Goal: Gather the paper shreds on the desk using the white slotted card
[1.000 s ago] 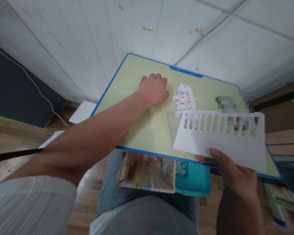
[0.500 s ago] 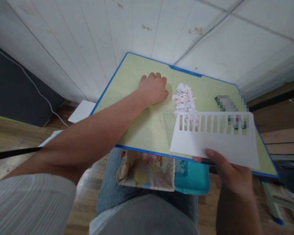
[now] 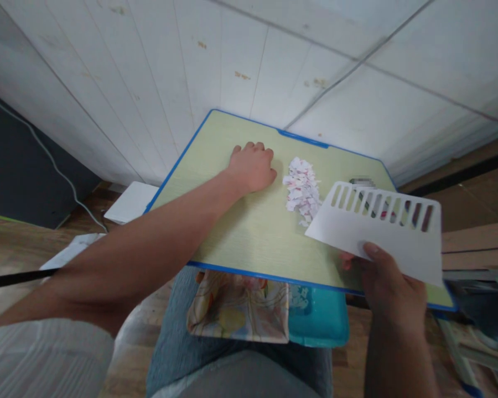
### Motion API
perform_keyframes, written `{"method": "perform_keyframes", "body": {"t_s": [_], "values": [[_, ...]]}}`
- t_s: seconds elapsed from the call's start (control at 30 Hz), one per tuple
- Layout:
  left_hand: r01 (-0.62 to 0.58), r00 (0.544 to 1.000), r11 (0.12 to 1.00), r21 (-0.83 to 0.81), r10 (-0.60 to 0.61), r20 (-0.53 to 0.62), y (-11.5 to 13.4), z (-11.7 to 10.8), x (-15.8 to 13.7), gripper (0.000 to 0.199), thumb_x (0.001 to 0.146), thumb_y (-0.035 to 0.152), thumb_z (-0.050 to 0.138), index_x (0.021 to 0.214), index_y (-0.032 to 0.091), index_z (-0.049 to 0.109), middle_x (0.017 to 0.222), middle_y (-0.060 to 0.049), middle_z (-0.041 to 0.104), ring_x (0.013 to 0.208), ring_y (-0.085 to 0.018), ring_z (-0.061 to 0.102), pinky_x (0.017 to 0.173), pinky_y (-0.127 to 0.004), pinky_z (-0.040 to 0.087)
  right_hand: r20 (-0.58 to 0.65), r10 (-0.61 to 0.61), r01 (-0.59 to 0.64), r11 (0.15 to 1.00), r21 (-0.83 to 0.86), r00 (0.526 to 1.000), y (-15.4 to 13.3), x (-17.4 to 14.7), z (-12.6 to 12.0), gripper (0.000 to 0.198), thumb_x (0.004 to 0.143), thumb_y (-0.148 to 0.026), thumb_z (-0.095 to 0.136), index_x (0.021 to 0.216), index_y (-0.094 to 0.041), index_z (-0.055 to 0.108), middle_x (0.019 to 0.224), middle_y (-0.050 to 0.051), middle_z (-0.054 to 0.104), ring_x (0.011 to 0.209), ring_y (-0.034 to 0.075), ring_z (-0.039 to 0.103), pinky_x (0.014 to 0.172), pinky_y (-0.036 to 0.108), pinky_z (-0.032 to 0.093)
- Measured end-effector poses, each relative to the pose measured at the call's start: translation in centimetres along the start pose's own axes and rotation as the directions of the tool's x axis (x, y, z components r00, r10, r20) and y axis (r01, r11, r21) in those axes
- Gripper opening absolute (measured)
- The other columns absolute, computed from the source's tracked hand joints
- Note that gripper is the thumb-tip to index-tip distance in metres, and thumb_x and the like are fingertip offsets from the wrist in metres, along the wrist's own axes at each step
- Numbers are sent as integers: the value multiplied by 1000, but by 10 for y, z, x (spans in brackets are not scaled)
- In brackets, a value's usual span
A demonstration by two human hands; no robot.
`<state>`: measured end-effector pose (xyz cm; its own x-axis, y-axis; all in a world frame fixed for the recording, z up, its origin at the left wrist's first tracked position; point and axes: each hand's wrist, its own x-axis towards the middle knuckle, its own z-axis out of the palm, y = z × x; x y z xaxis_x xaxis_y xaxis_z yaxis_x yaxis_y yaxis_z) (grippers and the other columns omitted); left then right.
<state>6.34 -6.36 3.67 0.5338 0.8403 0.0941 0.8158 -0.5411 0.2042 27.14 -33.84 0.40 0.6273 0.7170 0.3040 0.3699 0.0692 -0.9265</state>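
Observation:
My right hand (image 3: pixel 388 279) grips a white slotted plastic plate (image 3: pixel 352 237) by its lower edge, thumb on top. The plate is tilted over the right part of a pale green folding table (image 3: pixel 253 232) with a blue rim, its row of slots on the far side. My left hand (image 3: pixel 253 167) rests palm down on the table, its fingers curled under; whatever may be inside them is hidden. Between the hands lies a heap of torn white paper scraps (image 3: pixel 302 190), some with pinkish marks. The left corner of the plate is close to the heap.
A blurred-out object (image 3: pixel 363 182) lies behind the plate. Under the near edge, a patterned cloth bin (image 3: pixel 240 315) and a turquoise tray (image 3: pixel 319 320) sit by my lap. A white panelled wall (image 3: pixel 216 66) stands behind the table.
The slotted plate has been drawn right, off the paper heap, and tilted more. More of the heap shows. My left hand stays at its place on the table; the view has shifted slightly.

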Motion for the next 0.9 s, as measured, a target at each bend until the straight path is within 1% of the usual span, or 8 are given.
{"method": "perform_keyframes", "body": {"t_s": [0.07, 0.17, 0.27, 0.4, 0.5, 0.63, 0.8, 0.9], "values": [[0, 1000, 1000, 11, 0, 8, 0, -2, -1, 55, 113, 39, 60, 163, 26, 78, 168, -16, 74, 159, -40, 62, 134, -58, 49, -69, -12, 11, 1000, -7, 998, -2, 9, 5, 24, 96, -46, 90, 99, -25, 80, 77, 1, 78, 69, 30, 77, 62, 45, 66], [0, 1000, 1000, 17, 0, 4, 0, -3, -2, 55, 112, 38, 59, 162, 24, 79, 167, -17, 74, 158, -40, 63, 134, -57, 50, -77, -32, 29, 998, -50, 997, -7, 21, 15, 24, 95, -45, 90, 94, -24, 79, 76, 2, 79, 65, 29, 76, 66, 46, 66], [-7, 1000, 1000, 15, 7, -5, -1, -2, -1, 55, 112, 39, 58, 161, 22, 79, 167, -18, 75, 157, -41, 64, 133, -59, 51, 8, -51, 52, 991, -127, 999, -11, 29, 28, 26, 98, -48, 87, 90, -24, 81, 79, 5, 84, 65, 28, 78, 77, 48, 68], [-5, 1000, 1000, 10, 5, -5, -1, -1, -1, 54, 112, 39, 59, 160, 24, 79, 167, -17, 75, 158, -40, 64, 133, -59, 52, 142, -56, 88, 969, -230, 988, -10, 34, 38, 40, 105, -57, 81, 77, -28, 79, 84, 5, 88, 87, 31, 86, 105, 49, 66], [-2, 1000, 1000, 6, 2, -2, 0, -2, -1, 53, 113, 40, 59, 160, 25, 79, 167, -16, 74, 158, -39, 64, 133, -57, 51, 186, -42, 82, 973, -216, 982, -6, 33, 37, 39, 106, -57, 82, 79, -29, 80, 86, 4, 89, 88, 31, 86, 106, 49, 65], [-8, 1000, 1000, 9, 8, 6, 0, -2, -2, 55, 113, 40, 59, 162, 24, 78, 168, -17, 74, 159, -40, 63, 134, -58, 50, 173, -20, 54, 979, -195, 985, -3, 31, 35, 39, 108, -57, 80, 82, -29, 79, 91, 4, 90, 87, 31, 85, 102, 49, 66], [-12, 1000, 1000, 12, 12, 7, 0, -3, -2, 56, 113, 39, 58, 161, 21, 78, 170, -19, 73, 160, -40, 63, 134, -58, 51, 156, -65, 101, 967, -234, 986, -10, 30, 41, 45, 108, -59, 78, 73, -31, 77, 86, 3, 89, 94, 32, 86, 118, 51, 60], [-16, 1000, 1000, 15, 15, 5, 0, -2, -2, 55, 113, 39, 57, 161, 21, 78, 170, -18, 73, 160, -40, 63, 134, -58, 51, 120, -69, 93, 973, -210, 990, -14, 30, 46, 47, 108, -60, 78, 72, -30, 76, 86, 4, 89, 93, 32, 87, 117, 52, 61]]}}
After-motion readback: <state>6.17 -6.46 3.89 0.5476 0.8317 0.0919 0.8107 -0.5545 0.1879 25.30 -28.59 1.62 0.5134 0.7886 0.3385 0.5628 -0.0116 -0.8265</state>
